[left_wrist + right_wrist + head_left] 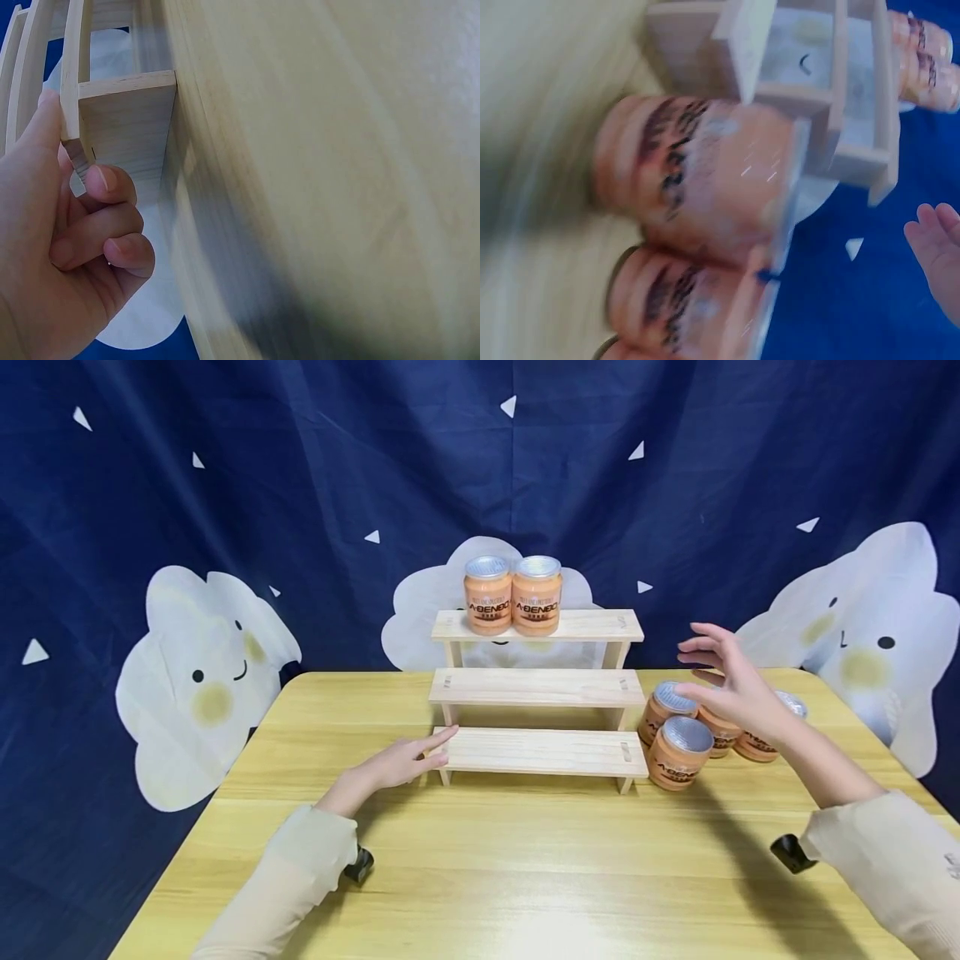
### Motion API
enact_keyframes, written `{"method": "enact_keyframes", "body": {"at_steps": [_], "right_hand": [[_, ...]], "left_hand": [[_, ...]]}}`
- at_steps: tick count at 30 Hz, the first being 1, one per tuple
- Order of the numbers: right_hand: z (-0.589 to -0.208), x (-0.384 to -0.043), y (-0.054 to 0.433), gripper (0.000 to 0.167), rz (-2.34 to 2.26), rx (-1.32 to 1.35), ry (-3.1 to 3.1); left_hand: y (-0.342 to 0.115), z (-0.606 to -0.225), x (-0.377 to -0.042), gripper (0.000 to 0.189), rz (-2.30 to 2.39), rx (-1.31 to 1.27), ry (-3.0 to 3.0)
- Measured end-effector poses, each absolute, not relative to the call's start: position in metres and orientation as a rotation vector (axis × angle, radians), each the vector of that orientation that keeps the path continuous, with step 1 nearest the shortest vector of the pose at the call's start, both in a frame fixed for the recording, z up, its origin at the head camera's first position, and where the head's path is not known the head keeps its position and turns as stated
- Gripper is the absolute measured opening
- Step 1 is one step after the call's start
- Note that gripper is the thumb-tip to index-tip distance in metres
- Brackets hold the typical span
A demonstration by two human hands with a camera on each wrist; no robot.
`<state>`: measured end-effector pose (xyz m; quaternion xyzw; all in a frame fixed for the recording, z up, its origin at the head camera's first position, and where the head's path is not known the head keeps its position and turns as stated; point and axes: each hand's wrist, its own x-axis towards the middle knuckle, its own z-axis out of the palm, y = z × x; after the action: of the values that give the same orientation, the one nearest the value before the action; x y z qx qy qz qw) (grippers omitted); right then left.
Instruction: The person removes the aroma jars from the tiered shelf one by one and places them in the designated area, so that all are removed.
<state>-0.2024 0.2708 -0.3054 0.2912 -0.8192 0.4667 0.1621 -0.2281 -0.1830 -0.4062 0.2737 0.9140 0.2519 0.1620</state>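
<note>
A three-tier wooden display shelf [536,752] stands in the middle of the table. My left hand [401,762] pinches the left end of its lowest board [73,112], thumb on one face and curled fingers at the other in the left wrist view. My right hand [731,681] is raised over a group of orange jars with silver lids, fingers spread and holding nothing. The nearest jar [679,753] stands beside the shelf's lower right corner, and looms large but blurred as a jar [697,172] in the right wrist view. My hand partly hides the jars behind.
Two similar jars, a left one [487,597] and a right one [537,597], stand side by side on the top tier. Behind the wooden table [480,860] hangs a dark blue curtain [337,460] with white clouds and triangles.
</note>
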Motion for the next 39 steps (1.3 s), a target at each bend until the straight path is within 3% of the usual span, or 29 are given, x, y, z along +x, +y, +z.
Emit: {"method": "enact_keyframes", "body": {"at_steps": [21,39], "right_hand": [[-0.283,-0.258,0.181,0.073,1.454,0.734,-2.454],[-0.287,-0.304,0.137,0.089,1.734,0.684,-2.357]], "left_hand": [[-0.182,-0.404,-0.227,0.06,0.731,0.748,2.582],[-0.182,-0.404,-0.229,0.059,0.722,0.789,2.598]]}}
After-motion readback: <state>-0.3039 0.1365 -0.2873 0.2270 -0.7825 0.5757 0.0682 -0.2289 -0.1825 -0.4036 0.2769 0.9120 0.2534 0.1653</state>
